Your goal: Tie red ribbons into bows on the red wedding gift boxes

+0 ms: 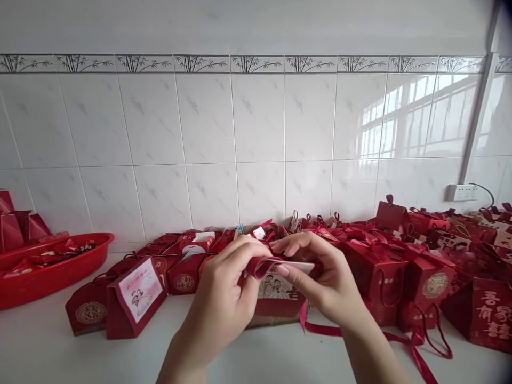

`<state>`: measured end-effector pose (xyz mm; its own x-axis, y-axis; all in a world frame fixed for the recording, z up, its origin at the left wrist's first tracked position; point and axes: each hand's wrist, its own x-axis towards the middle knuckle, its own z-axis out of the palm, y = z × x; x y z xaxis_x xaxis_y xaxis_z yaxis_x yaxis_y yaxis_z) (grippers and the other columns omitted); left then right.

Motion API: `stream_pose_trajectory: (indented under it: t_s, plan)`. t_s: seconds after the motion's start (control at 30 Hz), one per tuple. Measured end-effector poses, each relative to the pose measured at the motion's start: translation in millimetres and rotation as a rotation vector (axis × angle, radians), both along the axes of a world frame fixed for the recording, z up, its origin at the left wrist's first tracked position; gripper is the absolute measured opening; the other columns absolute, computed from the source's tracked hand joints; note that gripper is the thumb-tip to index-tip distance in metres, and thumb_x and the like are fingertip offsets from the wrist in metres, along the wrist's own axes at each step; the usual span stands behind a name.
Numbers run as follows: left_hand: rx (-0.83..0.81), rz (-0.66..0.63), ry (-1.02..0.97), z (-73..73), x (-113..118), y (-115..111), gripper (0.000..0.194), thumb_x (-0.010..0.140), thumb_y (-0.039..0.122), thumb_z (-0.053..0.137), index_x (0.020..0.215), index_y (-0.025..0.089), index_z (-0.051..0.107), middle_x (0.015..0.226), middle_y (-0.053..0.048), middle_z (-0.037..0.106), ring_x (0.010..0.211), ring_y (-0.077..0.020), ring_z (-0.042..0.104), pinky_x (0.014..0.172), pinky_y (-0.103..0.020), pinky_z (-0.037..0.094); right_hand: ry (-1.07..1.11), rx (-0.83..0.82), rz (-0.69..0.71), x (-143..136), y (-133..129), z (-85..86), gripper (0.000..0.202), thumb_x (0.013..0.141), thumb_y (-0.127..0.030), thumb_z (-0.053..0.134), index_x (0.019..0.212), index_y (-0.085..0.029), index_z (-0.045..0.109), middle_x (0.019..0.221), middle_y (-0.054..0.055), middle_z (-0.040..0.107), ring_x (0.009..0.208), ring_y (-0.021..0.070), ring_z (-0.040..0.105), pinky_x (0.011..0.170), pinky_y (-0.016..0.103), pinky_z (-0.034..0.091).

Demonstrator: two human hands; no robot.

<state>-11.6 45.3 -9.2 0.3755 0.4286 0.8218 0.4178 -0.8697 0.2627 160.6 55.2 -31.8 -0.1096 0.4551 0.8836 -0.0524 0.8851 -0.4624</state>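
Observation:
My left hand [230, 290] and my right hand [320, 274] are raised close together in the middle of the view. Between them they pinch a thin red card box piece [264, 266], seen edge-on, with one end curled over and a pale panel along its right side. My right thumb presses on that panel, while the left fingers wrap round the curled end. Just behind and below stands a red box with a printed couple [280, 288], partly covered by my hands. Left of it are a red triangular gift box [136, 314] with a pink picture and a round-patterned box [86, 314].
Many red gift boxes [372, 266] with ribbons crowd the right and back of the white table [240, 362]. A red plastic basin [60, 272] holding small packets stands at the left. Loose red ribbon [324, 330] trails across the table. Behind rises a tiled wall [260, 117].

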Motion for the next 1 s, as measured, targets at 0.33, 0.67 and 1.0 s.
stream_pose_trajectory:
  t_s: [0.33,0.67,1.0]
  plan:
    - [0.064,-0.054,0.045,0.4,-1.9,1.0,0.021,0.088,0.003,0.047,0.087,0.019,0.061,0.086,-0.002,0.063,0.082,-0.0116,0.06,0.073,-0.021,0.048,-0.15,-0.132,0.027,9.9,-6.3,5.4,0.014,0.081,-0.021,0.071,0.095,-0.02,0.072,0.094,0.005,0.065,0.089,0.0154,0.064,0.079,0.027,0.052]
    - [0.055,-0.101,0.078,-1.2,-4.8,1.8,0.027,0.086,-0.004,0.046,0.088,0.019,0.059,0.085,0.002,0.06,0.078,-0.0075,0.057,0.08,-0.019,0.046,-0.155,-0.214,0.125,10.1,-5.6,4.4,0.01,0.081,-0.019,0.07,0.089,-0.018,0.063,0.087,0.002,0.061,0.082,0.0125,0.058,0.074,0.024,0.048]
    - [0.045,-0.155,0.128,-2.9,-7.0,2.8,0.039,0.079,-0.013,0.046,0.093,0.021,0.059,0.09,0.003,0.061,0.084,-0.0071,0.059,0.075,-0.016,0.047,-0.215,-0.323,0.355,16.5,-3.5,0.6,0.017,0.083,-0.02,0.067,0.094,-0.019,0.055,0.087,0.0,0.052,0.073,0.0095,0.048,0.061,0.021,0.04]
